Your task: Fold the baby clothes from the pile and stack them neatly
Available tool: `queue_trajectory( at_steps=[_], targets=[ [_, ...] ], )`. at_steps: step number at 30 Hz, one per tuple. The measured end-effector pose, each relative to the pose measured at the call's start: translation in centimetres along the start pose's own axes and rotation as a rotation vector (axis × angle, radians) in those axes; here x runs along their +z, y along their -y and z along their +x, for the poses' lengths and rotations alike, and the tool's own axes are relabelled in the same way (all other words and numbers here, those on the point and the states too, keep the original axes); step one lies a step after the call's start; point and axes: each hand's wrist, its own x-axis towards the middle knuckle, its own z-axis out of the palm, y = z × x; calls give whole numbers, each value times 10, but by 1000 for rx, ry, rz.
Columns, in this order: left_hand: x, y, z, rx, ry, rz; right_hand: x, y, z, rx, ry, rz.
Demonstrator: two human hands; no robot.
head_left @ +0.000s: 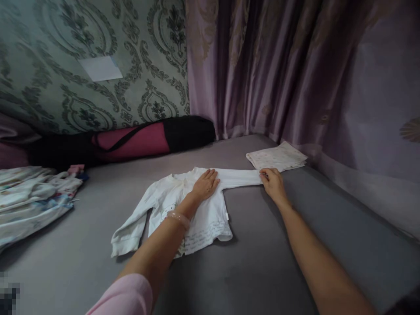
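Note:
A small white long-sleeved shirt (206,218) lies spread on the grey bed surface, with a faint print and lines of lettering near its hem. My left hand (206,183) rests flat on the shirt's shoulder, fingers stretched out. At the far end of the straightened right-hand sleeve, my right hand (273,183) pinches the cuff between thumb and fingers. The other sleeve angles down to the left, its cuff loose on the bed. My left forearm, with a clear bangle (179,218), covers part of the shirt's front.
A folded pale cloth (278,156) lies just beyond my right hand. Piled clothes (33,199) are at the left. A long black and maroon bag (138,140) lies along the patterned wall. Purple curtains (243,70) hang behind the bed (249,271).

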Motion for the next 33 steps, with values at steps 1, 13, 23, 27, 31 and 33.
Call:
queue_trajectory(
  at_steps=[1,13,23,27,31,33],
  targets=[
    [-1,-1,-1,-21,16,2,0,-1,-1,-21,2,-13],
    [-5,-6,-3,-86,82,-30,5,-3,-4,40,195,-230],
    [-2,-5,-6,-49,51,47,-35,119,-84,49,532,50],
    [-4,-5,-6,-51,61,75,-36,165,-129,-48,662,47],
    [-6,-6,-6,-53,83,70,-27,175,-139,-63,627,-146],
    [-7,-6,-6,-53,85,68,-23,174,-138,-69,646,-252]
  ],
)
